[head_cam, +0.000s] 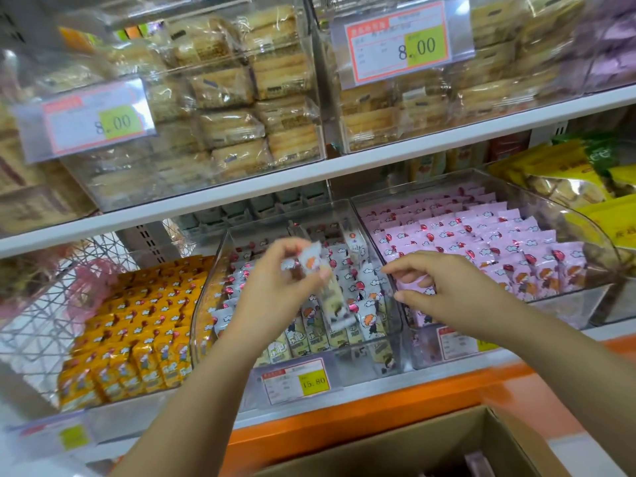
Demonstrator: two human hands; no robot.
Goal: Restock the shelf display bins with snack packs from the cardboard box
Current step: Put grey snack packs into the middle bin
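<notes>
Over the middle bin (358, 370), pinches a blurred white pack (309, 261) between thumb and curled fingers of the left hand (275, 287), lifted clear of the white packs (364, 294) standing in rows below. Seems to hold a second pack hanging underneath, though too smeared to be sure. Holds the right hand (444, 287) just beside, above the wall between middle bin and pink bin (568, 304), fingers loosely curled, thumb and forefinger apart, nothing plainly gripped; cannot tell whether the fingertips touch the pink packs (481, 242) beneath. Shows yellow packs (137, 332) packed tight to the left, and a price tag (296, 380) reading 15.80 on the middle bin's front. Lower down, shows an open cardboard box (413, 449) near the orange shelf edge (361, 421). Higher up, shows biscuit bins (241, 98) tagged 8.00.
</notes>
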